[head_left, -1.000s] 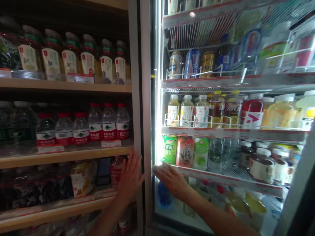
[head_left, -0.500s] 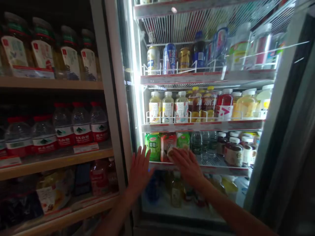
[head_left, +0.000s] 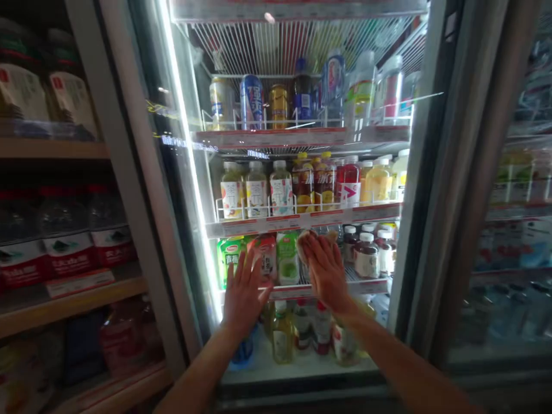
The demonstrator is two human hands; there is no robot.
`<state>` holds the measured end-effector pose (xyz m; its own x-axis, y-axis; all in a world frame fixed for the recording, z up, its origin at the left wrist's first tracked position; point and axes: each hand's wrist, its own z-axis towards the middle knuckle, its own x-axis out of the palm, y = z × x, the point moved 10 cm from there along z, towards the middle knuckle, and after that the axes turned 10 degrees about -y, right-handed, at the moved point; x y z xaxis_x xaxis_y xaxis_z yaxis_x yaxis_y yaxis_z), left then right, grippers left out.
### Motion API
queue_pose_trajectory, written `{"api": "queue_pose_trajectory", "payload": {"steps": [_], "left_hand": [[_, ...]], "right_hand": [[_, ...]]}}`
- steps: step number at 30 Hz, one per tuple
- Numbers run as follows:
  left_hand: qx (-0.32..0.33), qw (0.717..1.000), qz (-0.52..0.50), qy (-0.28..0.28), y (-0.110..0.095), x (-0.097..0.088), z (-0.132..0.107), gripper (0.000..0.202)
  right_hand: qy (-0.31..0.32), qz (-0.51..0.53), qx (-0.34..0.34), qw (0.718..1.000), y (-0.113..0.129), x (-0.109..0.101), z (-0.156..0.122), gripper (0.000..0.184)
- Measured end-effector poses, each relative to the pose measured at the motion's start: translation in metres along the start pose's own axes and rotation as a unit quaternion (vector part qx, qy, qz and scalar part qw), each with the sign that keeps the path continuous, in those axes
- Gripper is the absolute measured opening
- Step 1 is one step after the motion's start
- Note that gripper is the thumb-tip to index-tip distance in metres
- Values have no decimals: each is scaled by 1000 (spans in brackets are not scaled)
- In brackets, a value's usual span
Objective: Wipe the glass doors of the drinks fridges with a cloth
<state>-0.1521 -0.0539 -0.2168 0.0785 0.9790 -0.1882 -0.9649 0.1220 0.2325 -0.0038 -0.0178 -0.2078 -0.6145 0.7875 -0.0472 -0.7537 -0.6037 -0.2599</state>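
I face an open, lit drinks fridge. My left hand (head_left: pixel 244 293) is open, fingers spread, in front of the third shelf (head_left: pixel 371 286), just before a green carton (head_left: pixel 227 259) and a red carton (head_left: pixel 267 257). My right hand (head_left: pixel 325 270) reaches to the same shelf, fingers together and flat, over clear water bottles (head_left: pixel 334 234) behind it. It covers what lies under its palm, and I see nothing gripped. A light green carton (head_left: pixel 287 257) stands between the two hands.
The fridge door (head_left: pixel 452 172) stands open at the right. Cans (head_left: pixel 251 102) fill the upper wire shelf, tea bottles (head_left: pixel 256 190) the one below, small jars (head_left: pixel 367 256) sit right of my hand, more bottles (head_left: pixel 282 333) at the bottom. A wooden rack with water bottles (head_left: pixel 64 241) is left.
My view has swung right, so the fridge now fills the middle. Both hands moved from the fridge's left frame into the third shelf; my right hand rose in front of the water bottles.
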Motion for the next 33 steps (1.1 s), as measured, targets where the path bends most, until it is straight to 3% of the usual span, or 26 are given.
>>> {"api": "queue_pose_trajectory", "payload": {"steps": [2, 7, 9, 14, 21, 26, 28, 33], "left_hand": [[-8, 1000, -9, -8, -5, 3, 3, 72], [-10, 1000, -25, -16, -10, 6, -1, 77], [-12, 999, -32, -12, -11, 7, -2, 79], [0, 999, -37, -10, -27, 11, 7, 79], [26, 999, -25, -9, -45, 18, 12, 76], [18, 999, -34, -27, -48, 17, 29, 78], [12, 999, -43, -30, -51, 19, 34, 78], [10, 997, -64, -29, -53, 24, 28, 77]], "right_hand": [[0, -1, -2, 1000, -5, -2, -8, 56], [64, 10, -36, 997, -4, -10, -66, 54], [51, 1, -26, 998, -20, -18, -63, 57], [-60, -49, 79, 994, -82, -41, -23, 63], [22, -45, 23, 998, -71, -42, -78, 63], [-46, -76, 86, 992, -118, -55, -40, 63], [-66, -81, 93, 990, -127, -59, -39, 63], [-18, -88, 67, 994, -121, -64, -89, 62]]}}
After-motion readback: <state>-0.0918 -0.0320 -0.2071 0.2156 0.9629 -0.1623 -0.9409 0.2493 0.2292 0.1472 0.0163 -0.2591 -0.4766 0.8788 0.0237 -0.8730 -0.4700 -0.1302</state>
